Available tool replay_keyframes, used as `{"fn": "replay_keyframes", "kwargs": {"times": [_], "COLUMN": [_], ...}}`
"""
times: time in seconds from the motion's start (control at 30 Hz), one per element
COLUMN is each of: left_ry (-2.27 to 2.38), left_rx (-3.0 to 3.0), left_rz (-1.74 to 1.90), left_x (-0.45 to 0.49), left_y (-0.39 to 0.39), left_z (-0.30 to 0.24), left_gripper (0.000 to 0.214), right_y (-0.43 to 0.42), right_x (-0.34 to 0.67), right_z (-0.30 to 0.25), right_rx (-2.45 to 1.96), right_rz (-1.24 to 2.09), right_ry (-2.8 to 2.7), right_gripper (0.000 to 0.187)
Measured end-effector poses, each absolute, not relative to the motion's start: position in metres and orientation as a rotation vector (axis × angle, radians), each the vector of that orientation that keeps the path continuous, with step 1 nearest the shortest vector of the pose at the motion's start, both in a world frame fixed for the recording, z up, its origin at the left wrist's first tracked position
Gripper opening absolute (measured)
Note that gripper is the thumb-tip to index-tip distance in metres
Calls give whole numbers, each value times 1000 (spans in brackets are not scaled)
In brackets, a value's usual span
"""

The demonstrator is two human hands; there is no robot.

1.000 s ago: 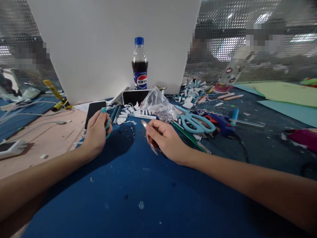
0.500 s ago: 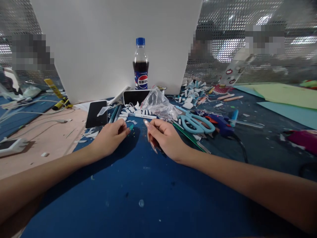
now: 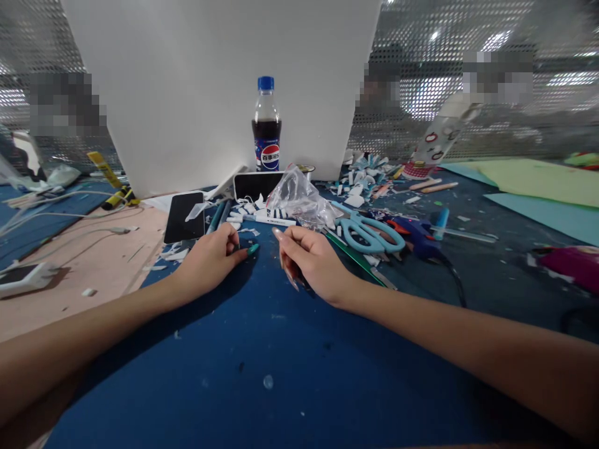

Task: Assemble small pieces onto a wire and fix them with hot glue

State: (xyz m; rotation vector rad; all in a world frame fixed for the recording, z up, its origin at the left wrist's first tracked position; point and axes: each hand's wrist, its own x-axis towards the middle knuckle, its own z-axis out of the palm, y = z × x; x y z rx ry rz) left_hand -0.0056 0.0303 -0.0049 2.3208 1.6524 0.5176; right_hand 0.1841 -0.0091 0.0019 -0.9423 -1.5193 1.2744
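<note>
left hand (image 3: 208,259) moved inward

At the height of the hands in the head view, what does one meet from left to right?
White rectangular device with dark face → bare left hand → bare right hand → dark-blue plastic glue gun → magenta object.

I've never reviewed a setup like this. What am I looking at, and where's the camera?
No machine: these are one person's bare left hand and right hand, seen by a head-worn camera looking forward and down. On the blue work surface lie light blue scissors, a crumpled clear plastic bag and white and blue scraps; a clear cola bottle with a blue cap stands behind the bag. Whether anything is held is unclear: the teal tip at the left thumb may be a nail.
</note>
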Motion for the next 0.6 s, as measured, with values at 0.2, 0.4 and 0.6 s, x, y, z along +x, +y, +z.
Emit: {"fn": "replay_keyframes", "kwargs": {"times": [0.2,0.4,0.6], "left_ry": [1625,1616,1610], "left_rx": [2226,2348,2273], "left_rz": [751,558,680], "left_x": [-8,-5,-8], "left_y": [32,32,36], "left_z": [-8,-5,-7], "left_gripper": [16,24,19], "right_y": [-8,-7,-8], "right_x": [184,186,186], "right_z": [3,2,3], "right_rx": [-965,-949,-938], "right_rz": [1283,1102,1045], "right_ry": [-1450,-1468,-1472], "right_gripper": [36,36,33]}}
